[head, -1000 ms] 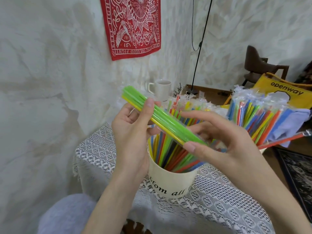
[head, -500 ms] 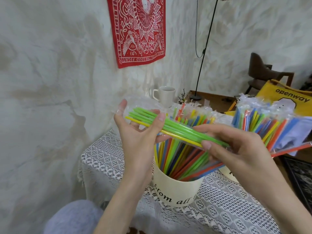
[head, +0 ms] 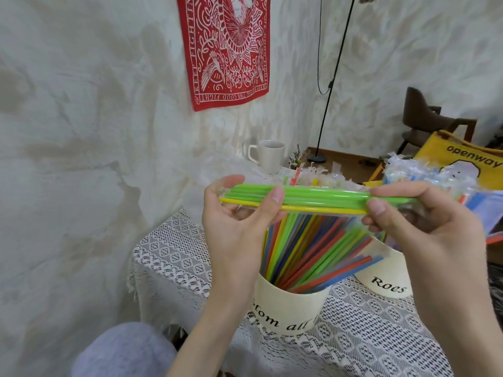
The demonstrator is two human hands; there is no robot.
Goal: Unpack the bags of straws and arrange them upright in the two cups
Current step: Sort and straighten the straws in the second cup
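Both hands clamp a bundle [head: 313,198] of green and yellow straws, held level in the air. The left hand [head: 239,221] has its thumb across the front, fingers curled behind; the right hand [head: 424,221] pinches the other end. Directly below, a cream cup [head: 288,308] packed with coloured straws stands near the surface's [head: 381,341] front edge. A second cup [head: 386,276] stands just beside it, toward the right edge.

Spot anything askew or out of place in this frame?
Yes. The straws in the near cup lean hard to the right rather than standing upright. The green and yellow bundle lies level above them, gripped by the left hand and right hand, apparently still in clear wrap.
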